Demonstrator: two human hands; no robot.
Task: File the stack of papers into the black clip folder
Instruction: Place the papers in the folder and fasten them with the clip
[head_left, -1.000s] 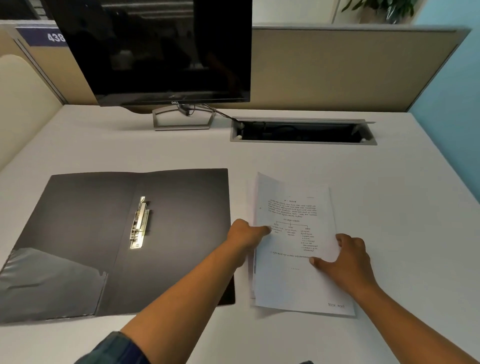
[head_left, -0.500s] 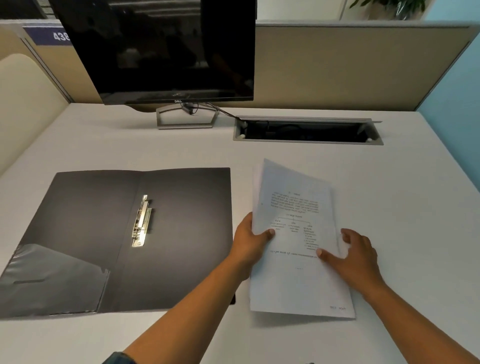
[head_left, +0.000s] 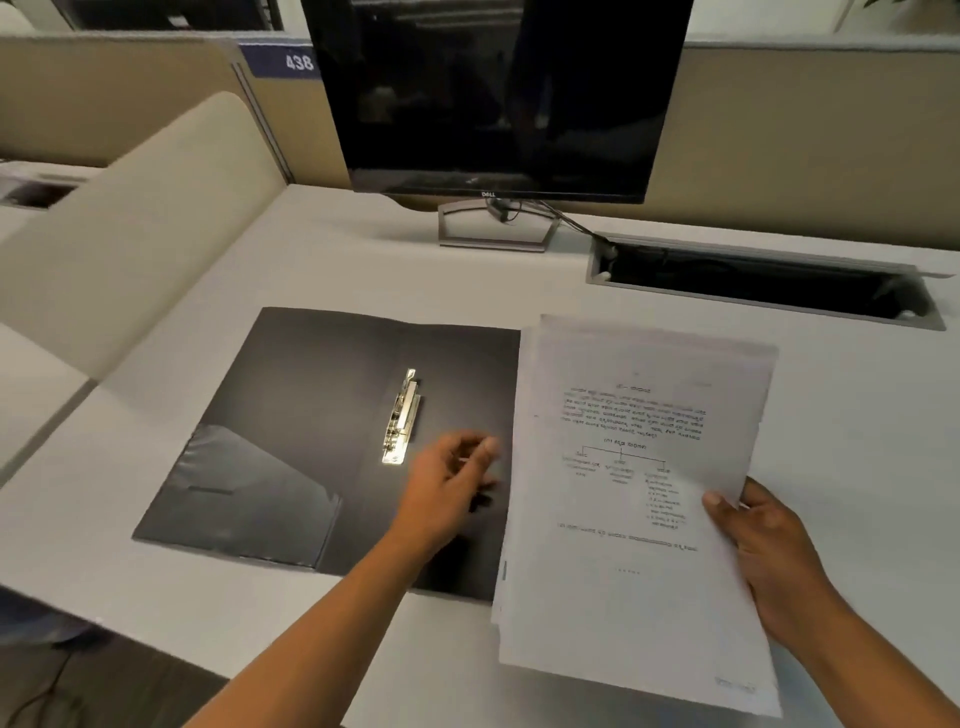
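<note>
The stack of papers (head_left: 639, 499) sits pinched at its right edge in your right hand (head_left: 769, 540), raised off the desk. Your left hand (head_left: 447, 488) hovers empty, fingers loosely spread, over the black clip folder (head_left: 322, 426); the metal clip (head_left: 401, 415) lies just left of it, long axis running away from you.

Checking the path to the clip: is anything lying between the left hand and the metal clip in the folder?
Nothing: in the head view, only bare black folder cover separates the left hand from the metal clip.
</note>
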